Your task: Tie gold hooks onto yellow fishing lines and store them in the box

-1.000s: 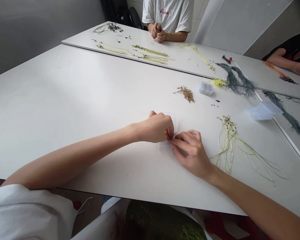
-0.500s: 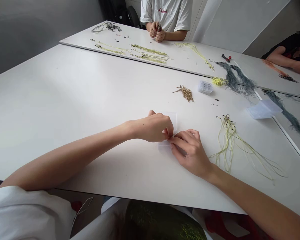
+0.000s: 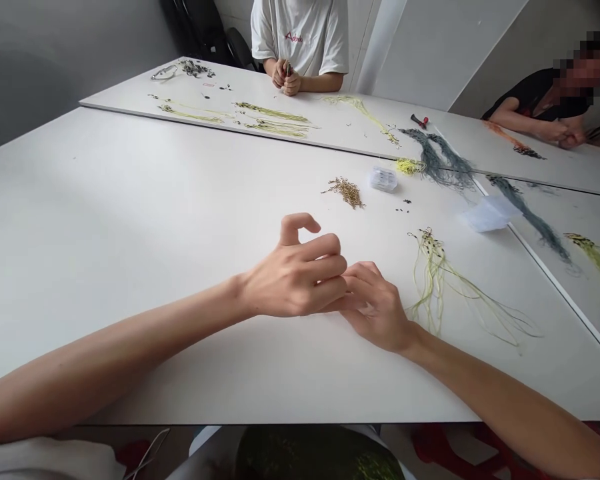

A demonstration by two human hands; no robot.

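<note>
My left hand (image 3: 303, 277) is held over the table with its fingers curled and one finger raised and hooked at the top. Its lower fingers meet my right hand (image 3: 380, 308), whose fingers are bent and pressed in toward the left. Anything pinched where they meet is hidden behind the fingers. To the right of my right hand lies a bundle of yellow-green cords (image 3: 435, 287) with small hooks and dark beads at its upper end. Beyond the hands is a loose pile of gold-coloured hooks (image 3: 347, 192).
A small clear plastic box (image 3: 383, 179) stands near a yellow cord tangle (image 3: 407, 166). Clear plastic bags (image 3: 491, 213) and grey-blue cord bundles (image 3: 437, 157) lie to the right. Two people sit across the tables; one in a white shirt (image 3: 305, 40) holds a small tool.
My left hand has turned and lifted, one finger now hooked upward. The clear plastic box seen under my hands no longer shows. The view has shifted a little to the right.
</note>
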